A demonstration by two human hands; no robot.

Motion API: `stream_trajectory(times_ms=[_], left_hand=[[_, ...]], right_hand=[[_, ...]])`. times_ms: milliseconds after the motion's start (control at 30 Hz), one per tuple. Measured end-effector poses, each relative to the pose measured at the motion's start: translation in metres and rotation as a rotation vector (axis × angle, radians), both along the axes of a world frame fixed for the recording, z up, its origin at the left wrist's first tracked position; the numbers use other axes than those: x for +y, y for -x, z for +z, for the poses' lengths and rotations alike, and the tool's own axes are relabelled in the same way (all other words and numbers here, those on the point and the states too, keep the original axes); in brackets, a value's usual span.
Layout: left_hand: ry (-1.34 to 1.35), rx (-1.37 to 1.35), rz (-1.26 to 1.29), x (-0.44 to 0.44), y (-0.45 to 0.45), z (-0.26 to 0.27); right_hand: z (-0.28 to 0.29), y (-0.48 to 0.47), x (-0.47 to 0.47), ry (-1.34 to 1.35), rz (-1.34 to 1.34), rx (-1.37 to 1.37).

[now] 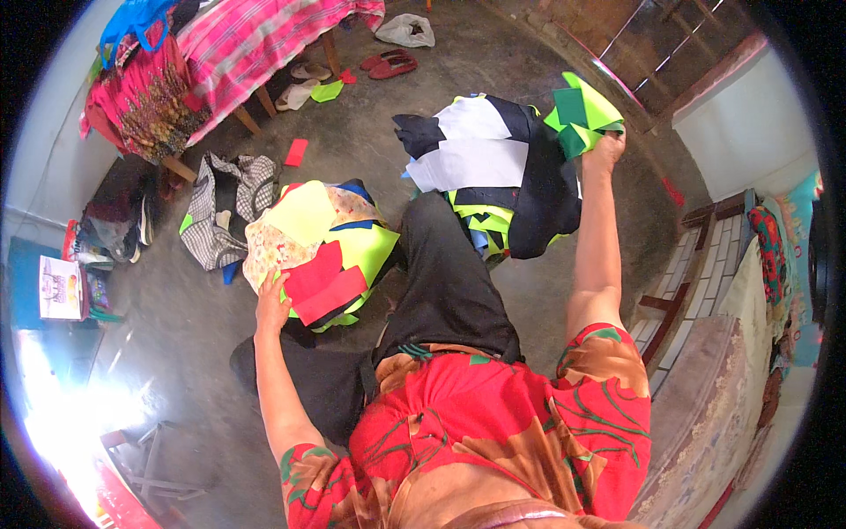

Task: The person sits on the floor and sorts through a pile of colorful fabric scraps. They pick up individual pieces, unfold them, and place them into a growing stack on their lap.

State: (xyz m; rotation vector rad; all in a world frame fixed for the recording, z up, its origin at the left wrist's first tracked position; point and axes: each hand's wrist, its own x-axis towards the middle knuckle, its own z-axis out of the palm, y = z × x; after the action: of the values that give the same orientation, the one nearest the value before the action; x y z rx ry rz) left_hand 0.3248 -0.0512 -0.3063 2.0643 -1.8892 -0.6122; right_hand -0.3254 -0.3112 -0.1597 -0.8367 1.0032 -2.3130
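My right hand, raised at the upper right, grips a bunch of green and neon-yellow fabric pieces. Just left of it, a large heap of black, white and neon fabric pieces lies beyond my knee. At the left, my left hand rests at the edge of a second heap, its fingers by red fabric pieces. That heap also has a neon-yellow piece and floral cloth on top. Whether my left fingers hold any cloth cannot be told.
A checked cloth lies left of the heaps, near a small red scrap on the floor. Red shoes and a white plastic bag lie farther off. A bed with a pink cover stands upper left, a wooden bench at right.
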Motion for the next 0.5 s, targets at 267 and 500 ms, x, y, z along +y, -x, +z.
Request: stream_trajectory(times_ms=[267, 500], left_hand=[[-0.009, 0.026, 0.015, 0.003, 0.0, 0.009], [0.27, -0.038, 0.133, 0.018, 0.012, 0.023]], right_hand=[[0.029, -0.103, 0.077, 0.034, 1.011, -0.142], [-0.044, -0.257, 0.134, -0.702, 1.126, -0.303]])
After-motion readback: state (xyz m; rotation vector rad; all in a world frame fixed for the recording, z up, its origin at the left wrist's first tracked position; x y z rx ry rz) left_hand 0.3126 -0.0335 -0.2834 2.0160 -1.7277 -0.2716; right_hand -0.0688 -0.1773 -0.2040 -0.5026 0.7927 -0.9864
